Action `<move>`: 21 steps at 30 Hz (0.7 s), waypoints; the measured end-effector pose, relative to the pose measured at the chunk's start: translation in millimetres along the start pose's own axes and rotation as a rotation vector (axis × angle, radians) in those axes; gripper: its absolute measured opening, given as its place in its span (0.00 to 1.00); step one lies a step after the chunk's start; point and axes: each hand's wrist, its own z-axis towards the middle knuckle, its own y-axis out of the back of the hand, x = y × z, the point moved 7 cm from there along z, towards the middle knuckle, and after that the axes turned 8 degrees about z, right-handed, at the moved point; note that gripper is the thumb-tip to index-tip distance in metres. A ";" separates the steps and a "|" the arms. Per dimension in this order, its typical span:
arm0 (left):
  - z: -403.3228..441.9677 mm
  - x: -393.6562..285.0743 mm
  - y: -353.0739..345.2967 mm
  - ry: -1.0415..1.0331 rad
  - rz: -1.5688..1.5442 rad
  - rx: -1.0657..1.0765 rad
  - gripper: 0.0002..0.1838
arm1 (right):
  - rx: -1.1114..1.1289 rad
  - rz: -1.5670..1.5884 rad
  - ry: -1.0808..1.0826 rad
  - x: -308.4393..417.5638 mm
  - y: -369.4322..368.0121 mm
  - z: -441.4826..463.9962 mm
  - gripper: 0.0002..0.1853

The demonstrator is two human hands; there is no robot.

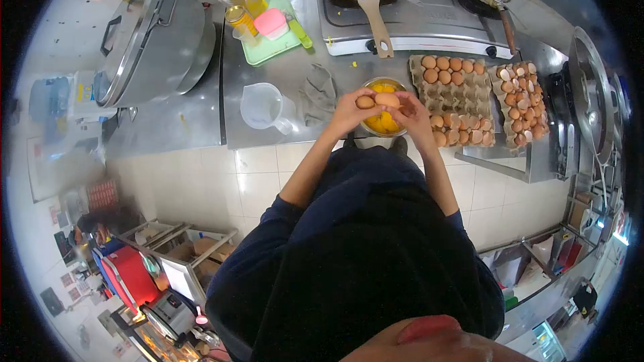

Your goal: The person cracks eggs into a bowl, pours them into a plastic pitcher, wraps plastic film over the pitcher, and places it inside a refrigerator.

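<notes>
Above a metal bowl [368,83], my left hand [347,114] is closed around a brown egg [365,102]. A second brown egg [387,99] is in the fingers of my right hand [417,119], beside the first; whether their shells touch I cannot tell. Yellow-orange egg yolks [382,123] lie in the bowl, partly hidden by my hands. To the right, a cardboard egg tray [456,100] has brown eggs [453,70] at its far end and cracked eggshells [461,130] at its near end. Another tray beside it is filled with empty eggshells [520,100].
Left of the bowl are a crumpled grey cloth [318,94] and a clear plastic jug [263,106]. A green tray [272,48] with small containers stands behind. A frying pan [370,10] with a fork sits on the stove [429,27]. A large pot [174,33] is at far left.
</notes>
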 end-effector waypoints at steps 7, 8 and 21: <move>-3.4 1.5 2.1 -0.051 0.191 -0.097 0.21 | -0.224 -0.538 0.273 19.1 -17.7 -6.7 0.24; -4.3 1.6 2.3 -0.057 0.231 -0.120 0.21 | -0.226 -0.539 0.269 15.7 -17.8 -6.8 0.24; -7.4 3.4 -0.8 -0.072 0.326 -0.174 0.21 | -0.287 -0.465 0.299 -8.8 -9.3 -8.8 0.25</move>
